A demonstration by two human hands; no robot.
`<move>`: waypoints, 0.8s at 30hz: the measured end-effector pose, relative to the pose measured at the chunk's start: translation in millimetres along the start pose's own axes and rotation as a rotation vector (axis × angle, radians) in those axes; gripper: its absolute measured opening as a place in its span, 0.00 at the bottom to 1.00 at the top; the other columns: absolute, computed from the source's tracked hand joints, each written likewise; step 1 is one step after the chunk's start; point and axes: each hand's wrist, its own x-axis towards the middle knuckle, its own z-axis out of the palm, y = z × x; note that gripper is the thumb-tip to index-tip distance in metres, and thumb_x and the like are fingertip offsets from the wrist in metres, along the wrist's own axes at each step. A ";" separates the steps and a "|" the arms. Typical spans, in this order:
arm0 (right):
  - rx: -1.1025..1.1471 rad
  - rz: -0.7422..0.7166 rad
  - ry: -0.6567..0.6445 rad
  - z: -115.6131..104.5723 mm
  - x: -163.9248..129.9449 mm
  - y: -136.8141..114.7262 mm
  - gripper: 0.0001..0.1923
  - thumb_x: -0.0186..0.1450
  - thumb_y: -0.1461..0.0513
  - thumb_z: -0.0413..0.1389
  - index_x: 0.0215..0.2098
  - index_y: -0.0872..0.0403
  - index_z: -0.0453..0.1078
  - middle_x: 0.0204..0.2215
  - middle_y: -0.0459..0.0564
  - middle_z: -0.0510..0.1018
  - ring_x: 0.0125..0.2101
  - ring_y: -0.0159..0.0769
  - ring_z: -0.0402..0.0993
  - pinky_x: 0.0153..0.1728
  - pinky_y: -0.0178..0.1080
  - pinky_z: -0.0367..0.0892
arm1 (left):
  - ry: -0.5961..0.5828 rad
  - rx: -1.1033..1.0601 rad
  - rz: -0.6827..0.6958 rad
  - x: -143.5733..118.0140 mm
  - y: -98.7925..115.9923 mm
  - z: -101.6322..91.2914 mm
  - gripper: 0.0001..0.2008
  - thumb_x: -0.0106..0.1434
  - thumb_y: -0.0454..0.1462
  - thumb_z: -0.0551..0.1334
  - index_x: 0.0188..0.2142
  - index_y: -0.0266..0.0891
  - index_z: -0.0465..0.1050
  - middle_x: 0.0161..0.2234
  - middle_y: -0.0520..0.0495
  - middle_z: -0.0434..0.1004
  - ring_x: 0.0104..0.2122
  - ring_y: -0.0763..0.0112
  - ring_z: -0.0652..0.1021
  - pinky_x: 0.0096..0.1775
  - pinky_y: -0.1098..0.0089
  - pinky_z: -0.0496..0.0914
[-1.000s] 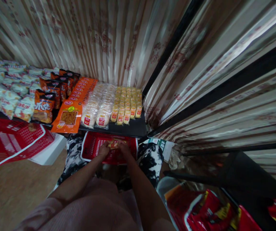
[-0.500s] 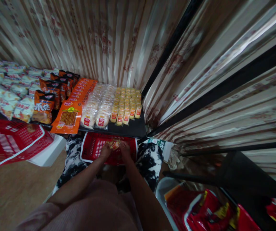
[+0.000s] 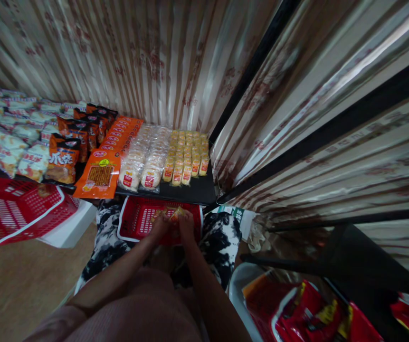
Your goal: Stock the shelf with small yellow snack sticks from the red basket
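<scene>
Over a red plastic basket (image 3: 135,217) with a white rim, which sits between my knees, I work with both hands close together. My left hand (image 3: 159,224) has its fingers closed around a small yellow-wrapped snack, partly covered by the fingers. My right hand (image 3: 186,223) is closed on another small yellow-wrapped snack packet (image 3: 176,214), which points towards the left hand. On the shelf (image 3: 190,192) just beyond stand rows of similar yellow-wrapped snacks (image 3: 186,161). To their left lie clear-wrapped round white crackers (image 3: 150,175).
Orange snack bags (image 3: 100,173), black-and-orange bags (image 3: 62,159) and white bags (image 3: 33,159) line the shelf leftwards. A second red basket (image 3: 19,209) rests on a white box (image 3: 71,225). Right are a black metal bar (image 3: 279,159) and a tub (image 3: 238,285) holding red packets.
The packet in my right hand has turned upward and right, and the hands are slightly apart from where they met. The shelf goods stay in place; the view shifts slightly.
</scene>
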 end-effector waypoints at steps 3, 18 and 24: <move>-0.002 0.000 0.000 -2.5 -4.5 -5.4 0.17 0.50 0.56 0.53 0.37 0.55 0.63 0.30 0.48 0.76 0.30 0.36 0.73 0.30 0.37 0.68 | 0.018 0.001 0.091 -2.8 1.5 0.5 0.08 0.53 0.37 0.61 0.32 0.37 0.65 0.26 0.53 0.71 0.27 0.73 0.72 0.30 0.73 0.65; -0.444 -0.205 0.095 -13.8 -29.5 -22.7 0.29 0.52 0.54 0.57 0.50 0.58 0.64 0.40 0.56 0.74 0.41 0.43 0.70 0.42 0.41 0.65 | 0.054 0.083 0.297 -25.1 29.4 -0.2 0.02 0.56 0.33 0.55 0.30 0.40 0.61 0.29 0.52 0.67 0.31 0.71 0.70 0.35 0.70 0.63; -0.540 -0.280 0.139 -13.0 -40.3 -48.9 0.33 0.55 0.54 0.53 0.56 0.62 0.58 0.44 0.60 0.69 0.43 0.44 0.68 0.43 0.42 0.64 | 0.134 0.041 0.444 -31.7 45.6 -1.9 0.02 0.58 0.35 0.54 0.32 0.40 0.64 0.34 0.48 0.67 0.36 0.68 0.69 0.39 0.68 0.65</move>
